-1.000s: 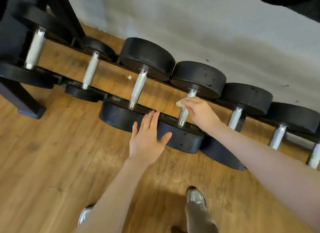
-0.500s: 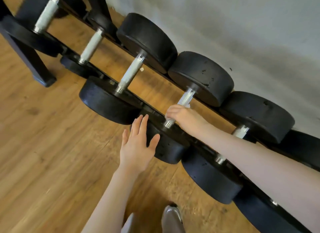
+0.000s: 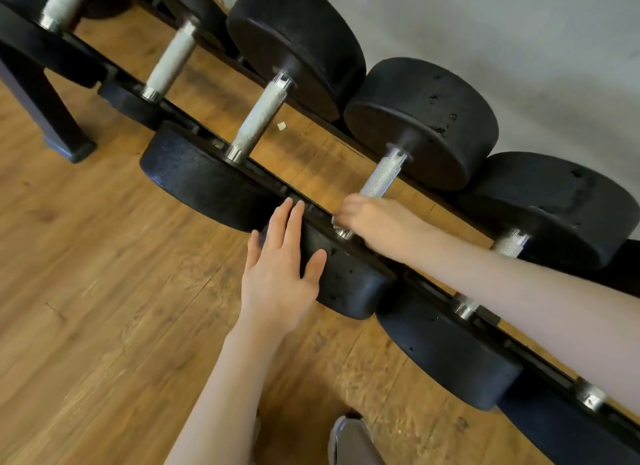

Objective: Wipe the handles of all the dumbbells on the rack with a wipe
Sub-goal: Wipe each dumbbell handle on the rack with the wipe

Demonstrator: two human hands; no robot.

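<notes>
Several black dumbbells with knurled silver handles lie side by side on a low black rack (image 3: pixel 114 71). My right hand (image 3: pixel 375 222) grips the near end of one dumbbell's handle (image 3: pixel 382 177), with a sliver of white wipe (image 3: pixel 335 224) showing under its fingers. My left hand (image 3: pixel 280 267) rests flat, fingers straight, on the near black weight (image 3: pixel 349 284) of that same dumbbell. The neighbouring handle to the left (image 3: pixel 259 120) is bare and uncovered.
A wooden floor (image 3: pixel 104 291) spreads in front of the rack, and a grey wall (image 3: pixel 519 32) stands behind it. A rack leg (image 3: pixel 52 118) stands at the left. A small white scrap (image 3: pixel 281 126) lies on the floor under the rack. My shoe (image 3: pixel 349 437) shows at the bottom.
My right hand has slid with the wipe down the handle from its far end to its near end. The view has moved closer to the rack. My left hand stays on the weight.
</notes>
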